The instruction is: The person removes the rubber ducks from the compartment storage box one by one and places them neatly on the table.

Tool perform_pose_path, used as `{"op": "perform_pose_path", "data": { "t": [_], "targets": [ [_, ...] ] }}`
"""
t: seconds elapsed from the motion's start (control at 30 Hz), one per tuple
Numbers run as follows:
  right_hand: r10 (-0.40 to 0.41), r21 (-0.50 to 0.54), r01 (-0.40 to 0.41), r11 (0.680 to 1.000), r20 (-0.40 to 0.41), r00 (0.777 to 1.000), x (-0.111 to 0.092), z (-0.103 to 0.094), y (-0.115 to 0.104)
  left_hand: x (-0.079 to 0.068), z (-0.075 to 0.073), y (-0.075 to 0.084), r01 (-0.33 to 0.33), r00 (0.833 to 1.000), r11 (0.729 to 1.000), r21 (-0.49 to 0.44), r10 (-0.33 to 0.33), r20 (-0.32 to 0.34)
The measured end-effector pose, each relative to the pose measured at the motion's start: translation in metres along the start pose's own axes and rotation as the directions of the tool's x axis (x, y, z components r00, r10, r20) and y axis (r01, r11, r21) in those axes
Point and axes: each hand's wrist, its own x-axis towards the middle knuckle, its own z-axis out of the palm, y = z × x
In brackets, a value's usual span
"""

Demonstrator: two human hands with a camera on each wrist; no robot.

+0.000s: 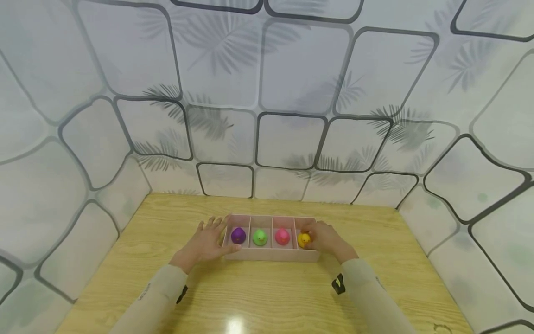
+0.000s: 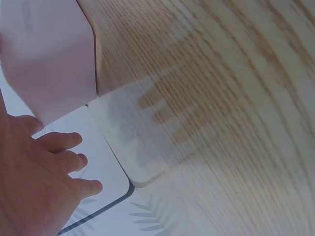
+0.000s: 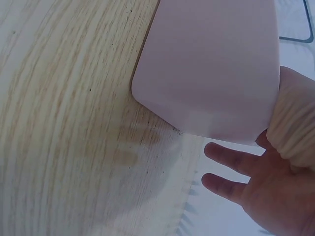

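A pink box (image 1: pixel 271 254) with a row of compartments stands on the table. From left to right it holds a purple ball-like toy (image 1: pixel 238 235), a green toy duck (image 1: pixel 260 237), a pink toy duck (image 1: pixel 282 236) and a yellow toy duck (image 1: pixel 304 240). My left hand (image 1: pixel 210 243) spreads at the box's left end, thumb along the front rim and index finger at the back corner. Reaching over the right end, my right hand (image 1: pixel 325 239) pinches the yellow duck in its compartment. The right wrist view shows two fingers (image 3: pixel 229 160) extended outside the box wall, the pinching fingertips hidden.
The wooden table (image 1: pixel 267 287) meets a patterned wall covering (image 1: pixel 292 139) at the back, with similar panels on both sides. Dark bands (image 1: pixel 339 284) show at the sleeve cuffs.
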Motion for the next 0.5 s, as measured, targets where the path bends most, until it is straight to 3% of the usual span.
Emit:
{"op": "perform_pose_path", "data": {
  "t": [0.5],
  "targets": [
    [0.016, 0.117, -0.012, 0.993, -0.039, 0.999, -0.0016, 0.0008, 0.0001, -0.0005, -0.0015, 0.0015, 0.015, 1.000, 1.000, -0.022, -0.014, 0.018]
  ]
}}
